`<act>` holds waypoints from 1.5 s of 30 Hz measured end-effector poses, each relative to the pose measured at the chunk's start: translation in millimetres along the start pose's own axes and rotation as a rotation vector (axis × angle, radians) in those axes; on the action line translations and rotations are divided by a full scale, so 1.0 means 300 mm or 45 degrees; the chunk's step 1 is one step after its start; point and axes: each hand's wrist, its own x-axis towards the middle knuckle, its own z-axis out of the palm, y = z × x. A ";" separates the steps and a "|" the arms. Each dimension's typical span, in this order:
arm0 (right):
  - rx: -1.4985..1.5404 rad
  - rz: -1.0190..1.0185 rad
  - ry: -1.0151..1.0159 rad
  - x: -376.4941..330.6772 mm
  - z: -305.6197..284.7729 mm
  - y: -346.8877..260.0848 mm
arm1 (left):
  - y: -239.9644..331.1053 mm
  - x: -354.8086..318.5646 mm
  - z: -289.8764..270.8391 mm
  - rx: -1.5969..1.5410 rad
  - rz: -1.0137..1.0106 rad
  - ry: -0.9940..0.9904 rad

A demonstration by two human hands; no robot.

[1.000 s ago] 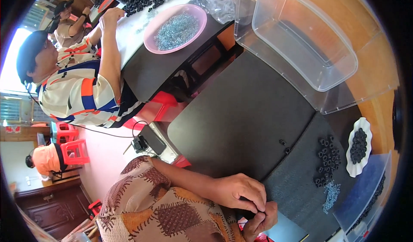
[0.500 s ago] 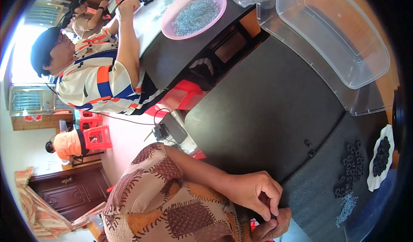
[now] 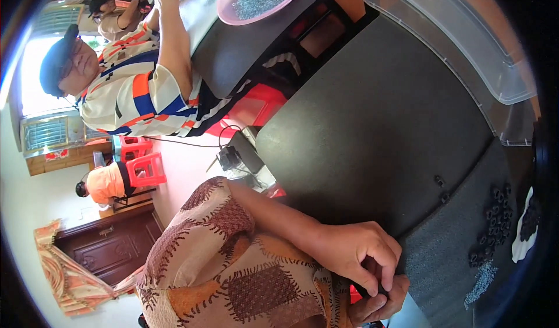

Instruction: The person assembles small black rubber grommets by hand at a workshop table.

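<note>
My left hand (image 3: pixel 352 252) comes in on a bare forearm below a patterned sleeve, and its fingers curl down at the near edge of the dark table (image 3: pixel 372 130). My right hand (image 3: pixel 381 306) lies just under it, mostly hidden, fingers touching the left ones. Both pinch a small black part (image 3: pixel 379 287), only partly visible. To the right on the table lie a cluster of black rings (image 3: pixel 495 223), a white dish (image 3: pixel 520 247) of black parts and a small heap of silvery bits (image 3: pixel 480 278).
A clear plastic tub (image 3: pixel 466 42) stands at the table's far right. A pink bowl (image 3: pixel 230 9) of grey bits sits on a second table, where a person in a striped shirt (image 3: pixel 145 89) works. Red stools (image 3: pixel 142 162) and a power strip (image 3: pixel 236 156) are on the floor.
My hands stay pressed together at the table's edge. The view has swung, so the table, tub and rings slid right and the seated person grew larger in the frame.
</note>
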 end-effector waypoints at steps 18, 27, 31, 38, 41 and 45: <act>-0.079 -0.108 -0.014 0.010 -0.016 0.007 | 0.002 -0.004 0.005 -0.098 -0.138 -0.041; -0.162 0.012 0.124 0.028 0.008 0.016 | -0.009 -0.017 0.034 -0.145 -0.185 0.058; -0.138 0.066 0.083 0.038 -0.013 0.019 | 0.001 -0.034 0.032 0.397 0.293 0.121; -0.035 -0.021 0.081 0.034 0.037 -0.002 | -0.017 -0.064 0.020 0.493 0.503 0.153; -0.151 -0.275 0.079 0.048 0.041 -0.035 | 0.010 -0.072 0.010 -0.204 -0.062 0.022; -0.057 -0.130 -0.178 0.087 0.031 -0.014 | 0.002 -0.098 -0.007 -0.030 -0.022 0.181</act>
